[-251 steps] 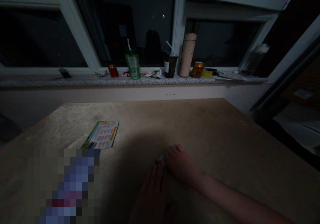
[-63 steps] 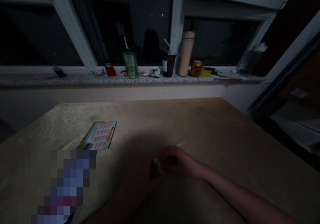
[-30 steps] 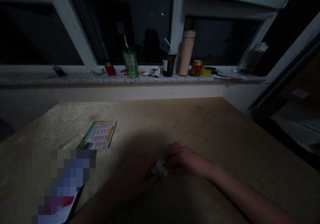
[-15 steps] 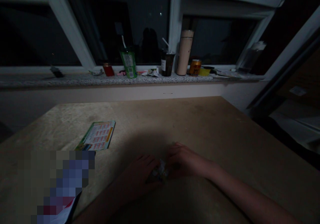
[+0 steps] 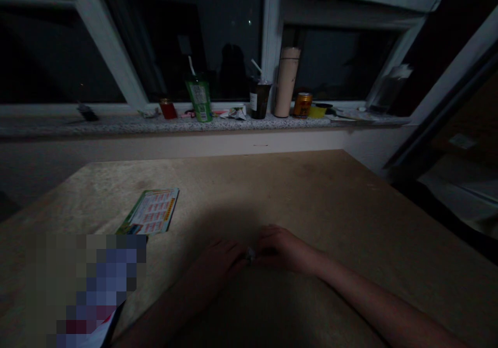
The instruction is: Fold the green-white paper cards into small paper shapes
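Note:
Close together over the table (image 5: pixel 311 197), in dim light, are my left hand (image 5: pixel 221 257) and my right hand (image 5: pixel 282 249). A small crumpled piece (image 5: pixel 250 255), pale and shiny like a wrapper or clear plastic, shows between their fingertips. Both hands are closed on it from opposite sides, thumbs and fingers drawn together. Most of the piece is hidden by the fingers, and its exact kind is too dark to make out.
Left of my hands lies a printed card (image 5: pixel 153 210), with a blurred-out item (image 5: pixel 105 286) nearer me. Along the windowsill (image 5: pixel 229 125) stand a green cup (image 5: pixel 200 99), a dark cup with a straw (image 5: pixel 259 99), a pinkish flask (image 5: pixel 287 83), an orange can (image 5: pixel 302 105) and a red jar (image 5: pixel 168 109).
My fingers have closed in around the crumpled piece, so less of it shows. My right hand has shifted slightly left and my thumbs have moved up.

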Motion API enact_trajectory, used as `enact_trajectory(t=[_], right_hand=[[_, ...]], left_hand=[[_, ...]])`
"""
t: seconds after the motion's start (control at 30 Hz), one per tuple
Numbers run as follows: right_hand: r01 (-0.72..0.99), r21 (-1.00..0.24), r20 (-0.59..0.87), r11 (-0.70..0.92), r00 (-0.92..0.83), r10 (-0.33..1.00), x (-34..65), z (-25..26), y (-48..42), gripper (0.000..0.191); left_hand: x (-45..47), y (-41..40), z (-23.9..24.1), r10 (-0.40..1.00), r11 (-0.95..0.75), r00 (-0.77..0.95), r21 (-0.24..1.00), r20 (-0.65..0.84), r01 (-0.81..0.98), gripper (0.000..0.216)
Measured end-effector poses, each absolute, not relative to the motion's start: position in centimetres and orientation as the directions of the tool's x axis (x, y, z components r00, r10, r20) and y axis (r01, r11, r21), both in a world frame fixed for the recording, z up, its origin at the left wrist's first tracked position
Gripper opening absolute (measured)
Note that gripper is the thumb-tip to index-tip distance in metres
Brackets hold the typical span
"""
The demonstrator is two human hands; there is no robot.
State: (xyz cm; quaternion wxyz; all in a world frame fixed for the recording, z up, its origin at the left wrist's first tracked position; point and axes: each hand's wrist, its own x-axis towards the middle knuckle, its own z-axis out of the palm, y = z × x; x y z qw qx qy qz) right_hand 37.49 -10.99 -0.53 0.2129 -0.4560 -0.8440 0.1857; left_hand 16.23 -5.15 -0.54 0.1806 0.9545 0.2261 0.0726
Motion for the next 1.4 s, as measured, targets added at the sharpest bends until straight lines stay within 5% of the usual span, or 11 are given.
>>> enact_trajectory(t=[0.23,0.6,0.83,0.97,1.4], right_hand=[[0.772,-0.45,0.117,0.449,-0.448,0.886,37.2,0.3,-11.4,0.021],[0.629,-0.621,0.165,0.467,-0.477,0.863,38.1,-0.8,-10.6,0.013],[0.662,-0.64,0.114,0.39,-0.421,0.9,37.8,-0.7,-10.7,0.014],[0.691,-0.593,0.119,0.414,-0.433,0.893,37.4,-0.5,-10.9,0.011],[0.702,-0.558,0.104,0.443,-0.47,0.877,37.7,-0.4,-10.9,0.012]], left_hand=[[16.7,-5.4,-0.7,0.492,-0.817,0.87,0.364,0.034,0.447,0.015],[16.4,-5.7,0.0,0.501,-0.79,0.865,0.419,0.019,0.448,0.008],[16.3,-5.6,-0.9,0.645,-0.643,0.764,0.545,0.007,0.538,0.01],[16.2,-5.4,-1.2,0.713,-0.629,0.696,0.517,0.087,0.58,0.025],[15.7,-4.5,0.0,0.573,-0.736,0.819,0.45,0.015,0.506,0.01]])
